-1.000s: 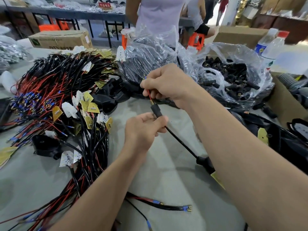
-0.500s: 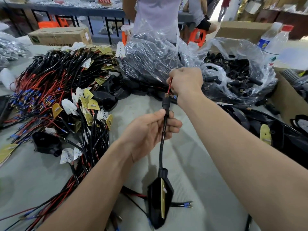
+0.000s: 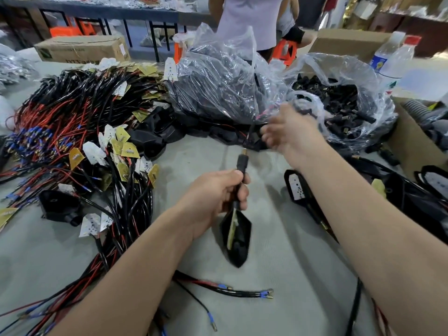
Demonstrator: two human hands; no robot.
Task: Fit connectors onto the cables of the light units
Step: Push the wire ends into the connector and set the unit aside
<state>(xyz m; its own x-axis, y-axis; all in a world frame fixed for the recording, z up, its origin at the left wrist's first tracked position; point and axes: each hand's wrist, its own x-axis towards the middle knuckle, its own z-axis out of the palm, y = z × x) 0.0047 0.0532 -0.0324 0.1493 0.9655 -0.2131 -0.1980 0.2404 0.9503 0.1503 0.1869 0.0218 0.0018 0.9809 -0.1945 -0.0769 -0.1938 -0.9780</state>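
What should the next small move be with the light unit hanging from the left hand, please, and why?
Probably lay the light unit aside: a connector already looks fitted just above the left hand, and the right hand, blurred, looks open and empty.

Small assembly workshop, hand production line. Grey worktable (image 3: 278, 275) covered in bulk stock: big heap of black and red cables with blue crimp ends and small LED boards (image 3: 72, 122), clear plastic bag of loose black connectors (image 3: 363, 76), second clear plastic bag stuffed with black parts (image 3: 218, 81). Brown cardboard cartons (image 3: 82, 50) at table edge. Behind: long dark benches (image 3: 97, 10), orange plastic stools (image 3: 283, 50), another person standing in pale top (image 3: 249, 20).
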